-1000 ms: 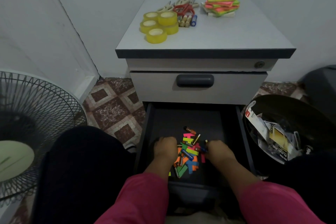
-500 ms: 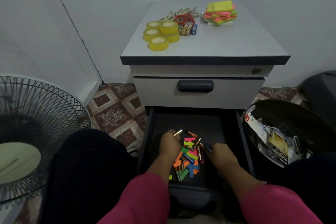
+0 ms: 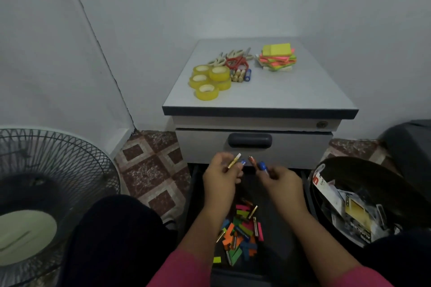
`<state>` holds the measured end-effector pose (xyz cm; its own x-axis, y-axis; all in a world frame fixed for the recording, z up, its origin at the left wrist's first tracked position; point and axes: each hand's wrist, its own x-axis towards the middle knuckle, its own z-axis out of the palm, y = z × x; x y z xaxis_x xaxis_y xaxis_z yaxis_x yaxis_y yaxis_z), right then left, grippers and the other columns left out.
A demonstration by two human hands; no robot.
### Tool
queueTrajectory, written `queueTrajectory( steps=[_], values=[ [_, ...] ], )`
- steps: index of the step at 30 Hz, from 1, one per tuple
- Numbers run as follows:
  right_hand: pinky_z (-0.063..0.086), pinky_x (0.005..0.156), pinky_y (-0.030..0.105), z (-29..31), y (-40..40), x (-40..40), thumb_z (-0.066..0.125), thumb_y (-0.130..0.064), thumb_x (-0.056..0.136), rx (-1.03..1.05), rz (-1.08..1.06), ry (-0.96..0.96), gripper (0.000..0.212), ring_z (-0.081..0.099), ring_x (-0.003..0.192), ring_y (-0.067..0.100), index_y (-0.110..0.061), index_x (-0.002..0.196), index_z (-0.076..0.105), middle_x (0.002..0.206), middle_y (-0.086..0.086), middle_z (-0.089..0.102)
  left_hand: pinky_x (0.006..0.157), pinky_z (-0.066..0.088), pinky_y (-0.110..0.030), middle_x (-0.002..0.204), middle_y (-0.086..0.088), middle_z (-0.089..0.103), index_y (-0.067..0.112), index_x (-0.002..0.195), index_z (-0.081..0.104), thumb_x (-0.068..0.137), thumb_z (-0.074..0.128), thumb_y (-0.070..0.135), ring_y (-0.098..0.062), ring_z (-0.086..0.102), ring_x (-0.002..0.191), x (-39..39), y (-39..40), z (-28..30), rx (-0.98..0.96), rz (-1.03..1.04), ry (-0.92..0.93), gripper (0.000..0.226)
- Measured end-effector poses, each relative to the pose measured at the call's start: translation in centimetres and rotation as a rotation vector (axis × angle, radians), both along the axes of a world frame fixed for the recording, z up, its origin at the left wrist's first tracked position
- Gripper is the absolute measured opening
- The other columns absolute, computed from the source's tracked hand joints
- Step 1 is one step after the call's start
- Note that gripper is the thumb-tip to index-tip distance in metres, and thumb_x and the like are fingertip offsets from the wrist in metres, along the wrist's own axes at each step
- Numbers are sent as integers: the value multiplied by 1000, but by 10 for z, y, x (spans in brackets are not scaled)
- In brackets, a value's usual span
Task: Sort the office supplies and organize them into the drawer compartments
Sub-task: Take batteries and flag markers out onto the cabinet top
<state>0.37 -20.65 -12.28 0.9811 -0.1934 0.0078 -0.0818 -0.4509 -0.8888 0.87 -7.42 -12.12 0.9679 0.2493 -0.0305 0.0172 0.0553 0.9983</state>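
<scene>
Both hands raised above the open dark bottom drawer [image 3: 200,193] of a small grey pedestal cabinet [image 3: 258,98], in front of its closed upper drawer with a dark oblong handle [image 3: 250,140]; left hand [image 3: 220,176] has fingers curled round a slim gold-and-white battery [image 3: 234,161] and a blue-tipped battery [image 3: 243,162], tips poking out above the fingers; right hand [image 3: 281,179] has fingers curled round a blue-and-orange battery [image 3: 261,166] and a copper-topped battery [image 3: 251,160], also sticking up; the two hands near each other, not touching; pink sleeves [image 3: 186,268] at frame bottom.

In the drawer below the hands: loose heap of small neon paper flags, pink, green, orange, blue [image 3: 240,230], mixed with several gold and dark batteries [image 3: 253,211]; one yellow flag [image 3: 217,259] lies apart at the near left.

On cabinet top: cluster of yellow clear-tape rolls [image 3: 210,79], some stacked; just behind them beige and red-handled scissors [image 3: 234,59]; beside the tape a row of gold batteries plus one blue [image 3: 241,75]; stack of neon sticky-note pads, yellow on top [image 3: 277,57], well apart to the right.

Right of the drawer a dark round bin [image 3: 363,168] holding torn packaging; left a black wire fan guard [image 3: 46,182]; patterned red-brown floor tiles [image 3: 149,170].
</scene>
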Motion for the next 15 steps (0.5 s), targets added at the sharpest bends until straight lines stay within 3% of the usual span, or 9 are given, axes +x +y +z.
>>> queueTrajectory(
  steps=[4,8,11,15],
  values=[
    [41,57,15,62,-1,8,62,-25,90,-104,-1,-259,8,56,66,2,-32,92,64,70,-9,60,72,55,-26,86,5,71,31,87,67,89,64,10,-10,67,82,8,1,50,94,77,-242,22],
    [46,60,28,111,-1,32,59,-28,92,-208,-40,-396,10,55,66,8,-24,84,65,69,-5,60,84,51,-23,106,3,69,18,112,69,92,62,18,-9,63,96,31,1,93,407,153,-386,21],
    [43,55,30,133,1,60,55,-28,92,-419,-25,-331,19,54,64,13,-15,81,63,68,-1,58,89,50,-33,109,-6,68,8,115,67,95,57,17,-18,61,101,54,-1,111,731,126,-497,24],
    [39,56,30,147,6,94,54,-32,91,-603,-1,-178,27,58,72,25,-9,80,62,73,7,59,76,49,-46,97,-15,67,4,107,66,96,52,13,-30,60,89,86,-5,119,1016,74,-510,21]
  ],
)
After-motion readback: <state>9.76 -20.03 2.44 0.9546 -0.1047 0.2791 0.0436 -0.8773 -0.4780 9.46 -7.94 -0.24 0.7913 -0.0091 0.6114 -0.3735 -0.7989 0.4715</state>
